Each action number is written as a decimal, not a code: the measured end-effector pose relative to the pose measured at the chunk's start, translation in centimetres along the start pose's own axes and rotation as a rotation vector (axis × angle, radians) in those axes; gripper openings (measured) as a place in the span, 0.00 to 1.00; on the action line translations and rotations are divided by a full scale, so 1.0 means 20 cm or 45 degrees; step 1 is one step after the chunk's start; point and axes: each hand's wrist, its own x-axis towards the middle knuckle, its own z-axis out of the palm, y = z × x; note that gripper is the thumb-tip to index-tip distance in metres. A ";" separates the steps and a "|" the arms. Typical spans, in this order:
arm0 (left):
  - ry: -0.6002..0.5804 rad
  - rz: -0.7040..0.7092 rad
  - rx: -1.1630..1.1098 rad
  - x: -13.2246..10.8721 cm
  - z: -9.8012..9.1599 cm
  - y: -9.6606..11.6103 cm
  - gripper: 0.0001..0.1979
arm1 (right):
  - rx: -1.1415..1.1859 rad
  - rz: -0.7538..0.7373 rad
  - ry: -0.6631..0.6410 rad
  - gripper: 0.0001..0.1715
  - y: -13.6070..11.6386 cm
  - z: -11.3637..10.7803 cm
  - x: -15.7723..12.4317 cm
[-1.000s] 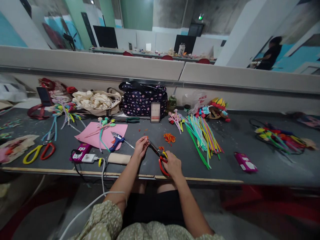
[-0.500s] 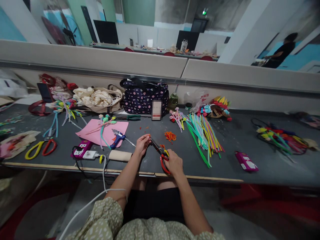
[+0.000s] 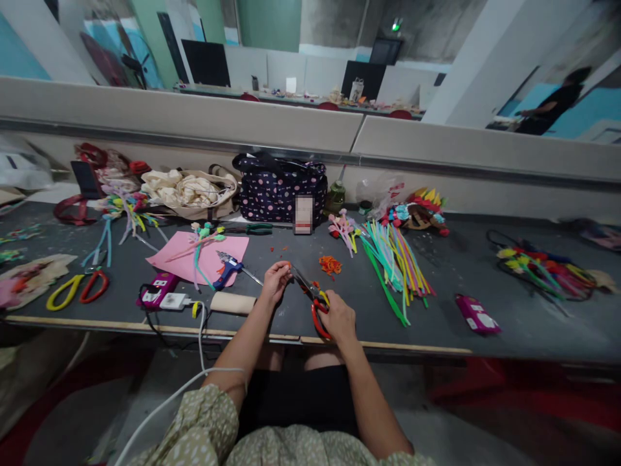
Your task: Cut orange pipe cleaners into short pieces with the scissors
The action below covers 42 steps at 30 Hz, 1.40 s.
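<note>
Across dark grey tabletop [image 3: 451,259], craft supplies are spread. At back, dark patterned bag [image 3: 272,194] is stood upright. At right, coloured stems [image 3: 395,265] are laid in loose bundle; at left, pink sheet [image 3: 169,255] is partly overlapped by blue glue gun [image 3: 228,270]. Scissors [image 3: 314,296] are gripped in right hand [image 3: 340,316], blades pointed toward left hand [image 3: 276,281]. Beyond, orange clippings [image 3: 330,265] are heaped. By blade tips, 1 tiny orange piece [image 3: 289,263] is pinched in left fingertips.

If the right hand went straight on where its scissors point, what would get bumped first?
Probably the left hand, or the tiny orange bit at its fingertips. The scissors in the right hand aim there; their tips look very close, maybe touching, but depth is unclear.
</note>
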 end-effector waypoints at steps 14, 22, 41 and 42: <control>-0.029 0.002 0.042 -0.01 0.01 0.00 0.13 | -0.032 0.006 -0.033 0.10 -0.01 0.01 -0.01; -0.017 0.076 0.114 0.00 0.02 -0.02 0.16 | -0.089 -0.012 0.029 0.09 0.00 0.02 -0.02; -0.032 0.028 0.040 -0.02 0.03 -0.01 0.15 | 0.025 -0.090 0.103 0.10 0.05 0.05 -0.01; -0.036 0.030 0.045 -0.02 0.03 -0.01 0.15 | 0.023 -0.097 0.100 0.10 0.05 0.05 -0.01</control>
